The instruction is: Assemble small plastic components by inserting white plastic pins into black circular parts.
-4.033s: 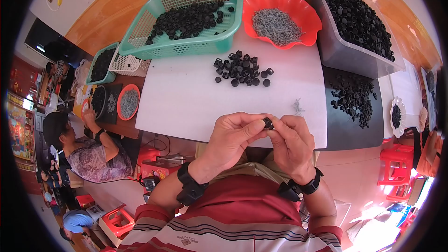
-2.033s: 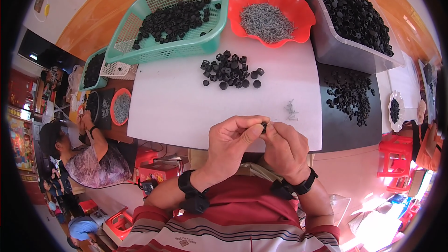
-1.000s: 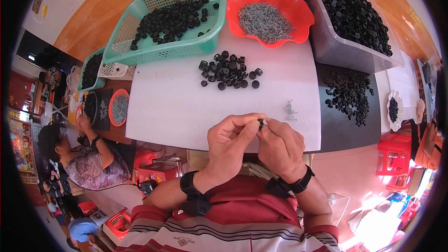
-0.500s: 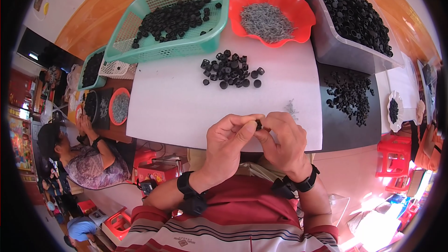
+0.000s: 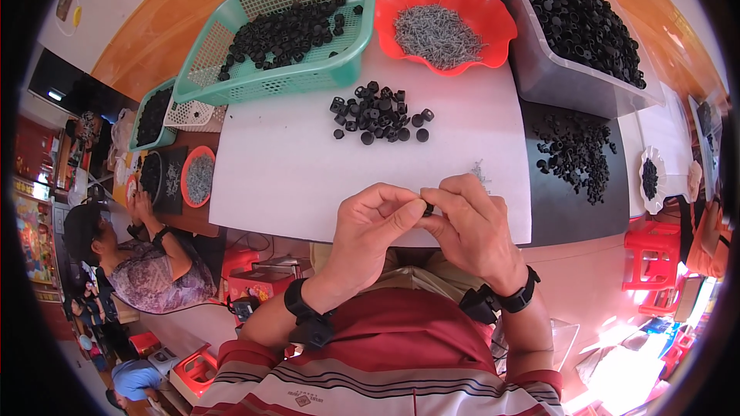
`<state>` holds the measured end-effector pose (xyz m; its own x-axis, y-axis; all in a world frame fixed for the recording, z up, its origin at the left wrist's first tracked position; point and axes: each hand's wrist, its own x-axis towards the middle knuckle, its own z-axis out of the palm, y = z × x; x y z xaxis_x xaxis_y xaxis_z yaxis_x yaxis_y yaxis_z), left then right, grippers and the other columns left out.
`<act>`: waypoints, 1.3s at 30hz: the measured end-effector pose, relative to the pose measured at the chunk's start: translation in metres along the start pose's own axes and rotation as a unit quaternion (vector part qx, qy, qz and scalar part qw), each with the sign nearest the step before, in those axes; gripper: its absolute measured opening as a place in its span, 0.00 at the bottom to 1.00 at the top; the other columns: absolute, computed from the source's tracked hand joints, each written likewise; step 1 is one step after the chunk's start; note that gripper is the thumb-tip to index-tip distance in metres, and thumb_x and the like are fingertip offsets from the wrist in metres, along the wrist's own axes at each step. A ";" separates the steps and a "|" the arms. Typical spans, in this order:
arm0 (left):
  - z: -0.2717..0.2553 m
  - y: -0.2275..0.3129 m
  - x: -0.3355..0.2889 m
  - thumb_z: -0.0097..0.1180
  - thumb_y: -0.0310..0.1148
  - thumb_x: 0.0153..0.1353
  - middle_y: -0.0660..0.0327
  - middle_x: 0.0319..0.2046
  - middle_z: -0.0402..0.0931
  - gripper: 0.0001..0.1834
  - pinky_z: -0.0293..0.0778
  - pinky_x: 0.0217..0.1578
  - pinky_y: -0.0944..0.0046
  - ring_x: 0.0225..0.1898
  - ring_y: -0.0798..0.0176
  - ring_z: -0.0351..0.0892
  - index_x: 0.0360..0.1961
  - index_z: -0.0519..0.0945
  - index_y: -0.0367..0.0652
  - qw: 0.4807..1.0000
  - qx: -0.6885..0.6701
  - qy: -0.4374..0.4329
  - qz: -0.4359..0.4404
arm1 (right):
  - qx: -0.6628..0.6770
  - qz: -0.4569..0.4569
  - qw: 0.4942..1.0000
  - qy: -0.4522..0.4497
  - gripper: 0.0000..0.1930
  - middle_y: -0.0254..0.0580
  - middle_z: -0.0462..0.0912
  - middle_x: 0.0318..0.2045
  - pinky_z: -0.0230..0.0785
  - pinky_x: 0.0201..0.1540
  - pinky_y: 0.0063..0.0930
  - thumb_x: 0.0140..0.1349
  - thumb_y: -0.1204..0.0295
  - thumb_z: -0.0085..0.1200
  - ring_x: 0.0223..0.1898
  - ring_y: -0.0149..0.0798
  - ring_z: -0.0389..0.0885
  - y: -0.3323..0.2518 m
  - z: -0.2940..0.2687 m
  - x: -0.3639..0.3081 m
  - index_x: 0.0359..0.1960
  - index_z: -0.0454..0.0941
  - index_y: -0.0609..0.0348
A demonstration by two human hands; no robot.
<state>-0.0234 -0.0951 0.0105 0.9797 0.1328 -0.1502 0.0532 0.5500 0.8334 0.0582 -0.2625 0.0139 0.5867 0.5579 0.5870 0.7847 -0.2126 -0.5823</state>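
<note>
A small black plastic part (image 5: 427, 210) is pinched between the fingertips of both my hands, over the near edge of the white-covered table. My left hand (image 5: 374, 231) grips it from the left with thumb and forefinger. From the other side, the thumb and fingers of my right hand (image 5: 474, 227) close on it and hide most of its shape. Just beyond my right hand lies a small heap of thin metal screws (image 5: 479, 171). Farther off, a loose pile of black plastic parts (image 5: 378, 113), some round and some cube-like, rests on the white sheet (image 5: 277, 177).
Along the back stand a green basket (image 5: 347, 69) of black parts, a red scalloped bowl (image 5: 499, 27) of screws and a clear bin (image 5: 570, 96) of black parts. Small black pieces (image 5: 578, 154) cover a dark mat at right. Another person (image 5: 154, 262) works at left.
My right hand has rotated a little over the part, which is now more covered by my fingers. Both hands stay together near the table edge.
</note>
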 end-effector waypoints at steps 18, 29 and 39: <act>0.002 0.004 0.005 0.61 0.24 0.71 0.61 0.39 0.84 0.04 0.76 0.47 0.70 0.42 0.73 0.82 0.43 0.77 0.39 0.998 -0.045 -0.009 -0.031 | 0.026 -0.022 0.999 0.013 0.17 0.40 0.78 0.34 0.75 0.24 0.33 0.51 0.77 0.73 0.25 0.41 0.81 0.006 0.003 0.005 0.43 0.83 0.60; 0.002 0.000 -0.002 0.60 0.26 0.72 0.63 0.38 0.83 0.05 0.76 0.46 0.71 0.42 0.74 0.81 0.44 0.78 0.38 0.999 -0.008 -0.020 -0.030 | 0.016 -0.022 1.000 -0.001 0.17 0.39 0.79 0.32 0.74 0.23 0.33 0.51 0.76 0.73 0.24 0.41 0.81 0.000 -0.003 0.000 0.43 0.83 0.60; -0.012 0.008 -0.002 0.63 0.23 0.68 0.54 0.46 0.84 0.08 0.80 0.48 0.66 0.44 0.68 0.83 0.45 0.77 0.36 0.984 0.146 0.025 0.094 | 0.003 0.039 0.999 0.002 0.15 0.43 0.83 0.35 0.76 0.26 0.31 0.54 0.77 0.72 0.25 0.42 0.83 0.005 -0.022 0.007 0.44 0.84 0.60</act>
<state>-0.0272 -0.0807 0.0114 0.9672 0.2540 0.0004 -0.0665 0.2518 0.9655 0.0712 -0.2769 0.0273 0.6462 0.5374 0.5419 0.7359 -0.2507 -0.6290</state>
